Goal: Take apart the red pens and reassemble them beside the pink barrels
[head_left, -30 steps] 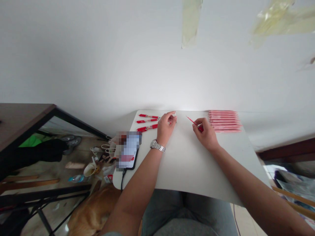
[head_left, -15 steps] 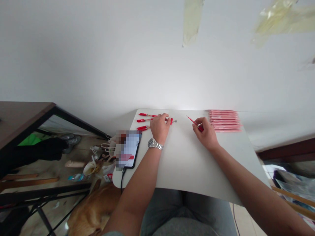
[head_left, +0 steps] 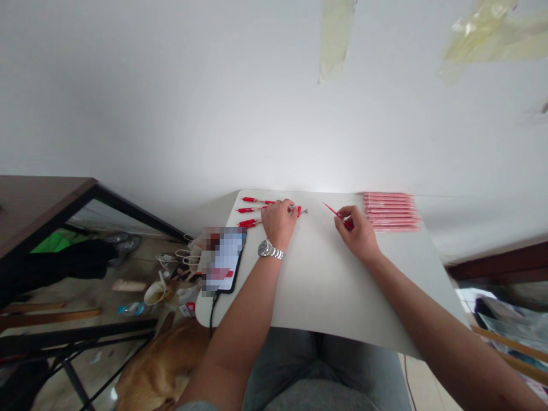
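Observation:
My left hand (head_left: 279, 220), with a silver watch on the wrist, lies curled over a red pen (head_left: 298, 211) on the white table (head_left: 325, 279); its fingers close round the pen's barrel. More red pens (head_left: 252, 209) lie in a row just left of that hand. My right hand (head_left: 358, 233) pinches a thin red refill (head_left: 333, 210) that points up and to the left. A stack of pink refills (head_left: 390, 210) lies right of that hand at the table's far edge.
A phone (head_left: 225, 261) on a black cable lies at the table's left edge. A dark wooden table (head_left: 43, 200) stands to the left, with clutter and cups on the floor beneath. A tan dog (head_left: 162, 365) lies by my left leg. The wall is close behind.
My left hand has moved left and down onto the pen row, leaving its raised pinch. The right hand holds the refill in the same place.

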`<state>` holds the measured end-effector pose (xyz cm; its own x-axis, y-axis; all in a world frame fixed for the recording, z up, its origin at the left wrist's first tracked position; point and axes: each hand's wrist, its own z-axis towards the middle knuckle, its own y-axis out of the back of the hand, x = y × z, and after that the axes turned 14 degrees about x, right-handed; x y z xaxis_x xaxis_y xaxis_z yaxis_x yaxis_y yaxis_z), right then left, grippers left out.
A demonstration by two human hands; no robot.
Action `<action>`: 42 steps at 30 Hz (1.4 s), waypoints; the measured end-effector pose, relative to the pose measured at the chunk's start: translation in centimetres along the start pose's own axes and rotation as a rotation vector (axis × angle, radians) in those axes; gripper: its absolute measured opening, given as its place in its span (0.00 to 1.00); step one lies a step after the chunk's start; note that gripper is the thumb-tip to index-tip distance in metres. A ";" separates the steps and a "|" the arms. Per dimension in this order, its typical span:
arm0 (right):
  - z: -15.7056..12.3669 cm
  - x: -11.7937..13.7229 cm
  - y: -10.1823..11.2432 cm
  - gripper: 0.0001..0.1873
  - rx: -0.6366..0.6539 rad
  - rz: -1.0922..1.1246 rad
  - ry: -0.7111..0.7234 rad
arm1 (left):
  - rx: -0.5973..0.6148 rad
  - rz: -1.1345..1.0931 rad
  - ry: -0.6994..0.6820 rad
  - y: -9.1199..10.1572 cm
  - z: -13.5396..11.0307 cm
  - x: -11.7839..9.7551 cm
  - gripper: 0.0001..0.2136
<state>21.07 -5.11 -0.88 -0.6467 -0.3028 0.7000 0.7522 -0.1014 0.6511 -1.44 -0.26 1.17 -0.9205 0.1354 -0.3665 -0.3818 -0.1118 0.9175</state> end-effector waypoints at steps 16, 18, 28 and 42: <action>0.0 0.0 0.0 0.13 0.005 0.009 0.006 | -0.043 -0.363 -0.240 0.3 0.1 -0.7 0.10; 0.0 0.0 0.0 0.13 0.000 0.022 0.011 | -0.006 -0.533 -0.340 0.0 0.0 -1.3 0.11; -0.1 0.2 0.0 0.12 0.023 0.041 0.054 | 0.311 -1.183 -0.387 -1.4 -0.8 -3.6 0.17; -0.2 0.4 0.1 0.12 0.057 0.044 0.081 | 0.384 -1.235 -0.431 -1.8 -0.9 -3.8 0.14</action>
<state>20.92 -5.44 -0.61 -0.5995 -0.3818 0.7034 0.7695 -0.0331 0.6378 2.61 -1.47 0.77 0.1272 0.2487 -0.9602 -0.8179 0.5740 0.0403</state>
